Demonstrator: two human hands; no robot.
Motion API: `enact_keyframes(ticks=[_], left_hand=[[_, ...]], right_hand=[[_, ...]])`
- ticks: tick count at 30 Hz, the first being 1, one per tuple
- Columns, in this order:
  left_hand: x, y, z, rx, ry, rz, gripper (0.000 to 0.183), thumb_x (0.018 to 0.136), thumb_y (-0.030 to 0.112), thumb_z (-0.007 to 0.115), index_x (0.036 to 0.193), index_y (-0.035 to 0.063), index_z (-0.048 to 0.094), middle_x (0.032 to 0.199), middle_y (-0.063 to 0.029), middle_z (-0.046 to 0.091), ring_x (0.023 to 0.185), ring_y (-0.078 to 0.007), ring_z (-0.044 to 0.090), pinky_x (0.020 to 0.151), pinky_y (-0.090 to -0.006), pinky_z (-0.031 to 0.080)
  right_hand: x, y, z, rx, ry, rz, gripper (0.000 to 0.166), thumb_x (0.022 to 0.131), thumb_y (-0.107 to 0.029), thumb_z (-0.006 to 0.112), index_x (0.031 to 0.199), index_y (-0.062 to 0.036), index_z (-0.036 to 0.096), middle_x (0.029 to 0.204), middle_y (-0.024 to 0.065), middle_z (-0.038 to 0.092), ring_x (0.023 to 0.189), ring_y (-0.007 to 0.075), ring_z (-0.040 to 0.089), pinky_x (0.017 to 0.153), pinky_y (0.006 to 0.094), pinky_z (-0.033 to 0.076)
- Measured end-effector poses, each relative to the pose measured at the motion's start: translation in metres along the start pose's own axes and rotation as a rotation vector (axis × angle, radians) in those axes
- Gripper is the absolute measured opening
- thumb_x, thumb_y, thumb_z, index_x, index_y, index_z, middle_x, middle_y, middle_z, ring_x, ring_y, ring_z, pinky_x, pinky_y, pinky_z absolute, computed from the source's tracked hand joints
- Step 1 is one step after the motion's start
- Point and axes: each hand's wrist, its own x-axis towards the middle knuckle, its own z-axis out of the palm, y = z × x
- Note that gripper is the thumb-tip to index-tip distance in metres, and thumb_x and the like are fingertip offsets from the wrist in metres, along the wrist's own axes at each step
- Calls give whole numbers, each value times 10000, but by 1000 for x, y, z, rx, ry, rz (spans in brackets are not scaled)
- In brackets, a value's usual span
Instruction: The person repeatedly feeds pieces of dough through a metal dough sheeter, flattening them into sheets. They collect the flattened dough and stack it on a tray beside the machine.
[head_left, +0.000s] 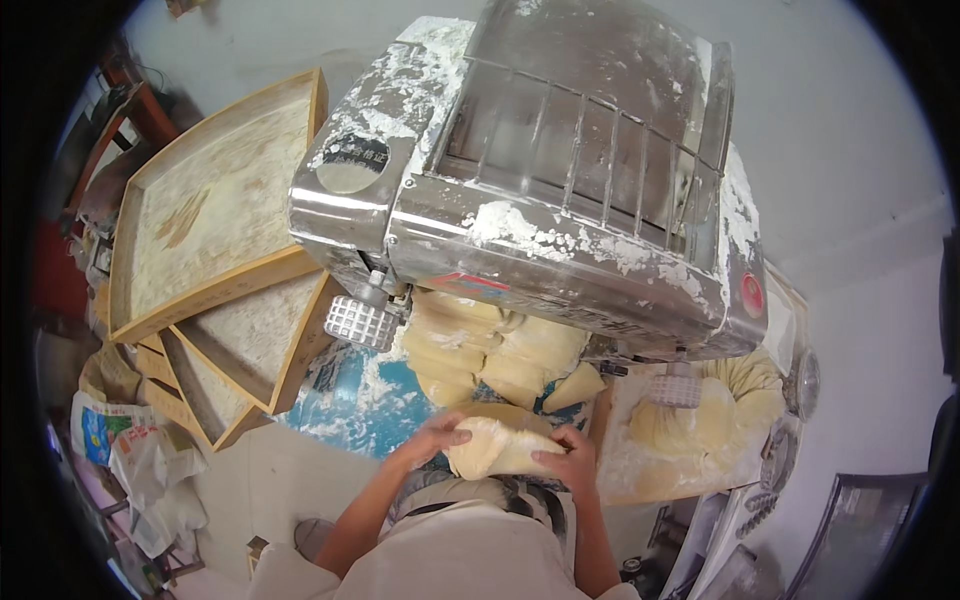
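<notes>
Between my two hands is a thick folded sheet of pale yellow dough (502, 448), held close in front of my body. My left hand (433, 439) grips its left end, thumb on top. At the right end my right hand (568, 456) pinches the dough with fingers and thumb. Just beyond lie several folded dough slabs (487, 349), dusted with flour, on a blue surface (345, 401) under a steel dough-rolling machine (555, 232). Loose flour coats the machine's top and front, and a knurled metal knob (361, 322) sticks out at its lower left.
Wooden trays (217, 202) with floury bottoms are stacked at the left. To the right, more dough (682, 420) lies on a floured wooden board (660, 480), beneath a second knob (675, 390). Plastic bags (142, 465) stand at far left.
</notes>
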Motion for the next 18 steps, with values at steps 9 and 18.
enact_keyframes(ticks=[9,18], left_hand=[[4,-52,1,530,481,206,246,811,173,731,838,13,546,652,-47,500,602,-144,483,549,-345,407],[-1,-61,-6,712,547,164,301,767,183,697,996,11,603,743,-195,595,667,-319,568,632,-409,458]], right_hand=[[53,68,27,-304,-23,140,304,693,-125,781,905,20,617,751,87,626,699,133,575,659,301,462],[50,74,10,-526,340,-34,418,742,-133,734,1123,-31,594,1035,121,602,924,262,617,752,358,497]])
